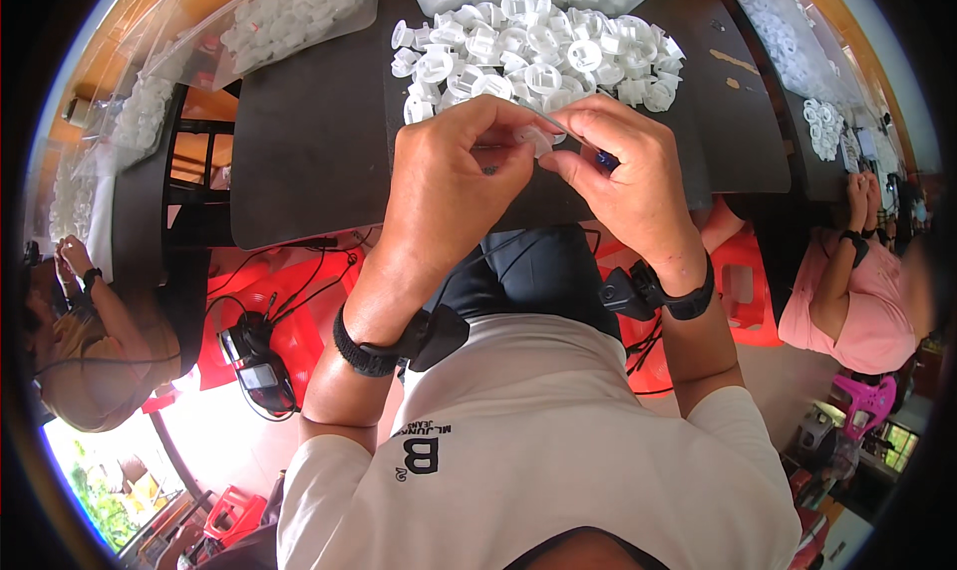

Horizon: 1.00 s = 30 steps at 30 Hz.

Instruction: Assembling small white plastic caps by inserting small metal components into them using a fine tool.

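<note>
Well, nearest of all was one white cloth shirt (598,401) with dark lettering. Beyond it, two black woven-looking wristbands (369,351) circled the forearms, one on each, both carrying an angular black box. Both forearms reached up and slanted inward, wrists bent so that the two hands met over the near part of the table. The left hand (449,161) had its thumb and forefinger pinched on one small white plastic piece (539,140), which sat between the two sets of fingertips. The right hand (628,161), fingers curled, gripped one thin tool with a dark blue handle (606,159), its slim shaft slanting toward the piece; whether its thumb also touched the piece, I cannot tell. Under them lay one smooth, matte black table (309,142). Just past the hands spread one heap of glossy white plastic parts (538,57), round-flanged with squarish bodies, dozens of them, overlapping too much to count exactly. Behind the heap stood one translucent plastic bin (638,0) of white parts.
</note>
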### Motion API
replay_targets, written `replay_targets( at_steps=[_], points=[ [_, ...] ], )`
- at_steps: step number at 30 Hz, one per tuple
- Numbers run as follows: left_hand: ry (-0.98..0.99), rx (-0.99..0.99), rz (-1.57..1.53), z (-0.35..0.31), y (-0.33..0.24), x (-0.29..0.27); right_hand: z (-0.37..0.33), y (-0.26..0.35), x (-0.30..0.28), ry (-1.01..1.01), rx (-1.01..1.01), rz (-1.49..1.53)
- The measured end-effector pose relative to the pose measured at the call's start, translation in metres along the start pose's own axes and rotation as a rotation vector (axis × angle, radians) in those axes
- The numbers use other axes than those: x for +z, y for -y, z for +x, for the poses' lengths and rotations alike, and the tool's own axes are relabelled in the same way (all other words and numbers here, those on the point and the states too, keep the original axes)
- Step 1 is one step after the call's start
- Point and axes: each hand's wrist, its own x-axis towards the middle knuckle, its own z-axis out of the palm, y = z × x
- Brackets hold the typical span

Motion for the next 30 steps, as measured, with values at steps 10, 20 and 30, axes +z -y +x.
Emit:
replay_targets(
  at_steps=[10, 20, 30],
  points=[
    [0.005, 0.002, 0.014, -0.001, -0.002, -0.002, 0.000, 0.002, 0.002, -0.019, -0.052, -0.044],
    [0.025, -0.095, 0.020, 0.001, -0.002, -0.002, -0.002, 0.001, 0.008, -0.044, -0.063, -0.091],
    [0.066, -0.196, -0.133, 0.013, 0.015, -0.004, -0.006, -0.005, 0.020, -0.113, 0.121, 0.099]
  ],
)
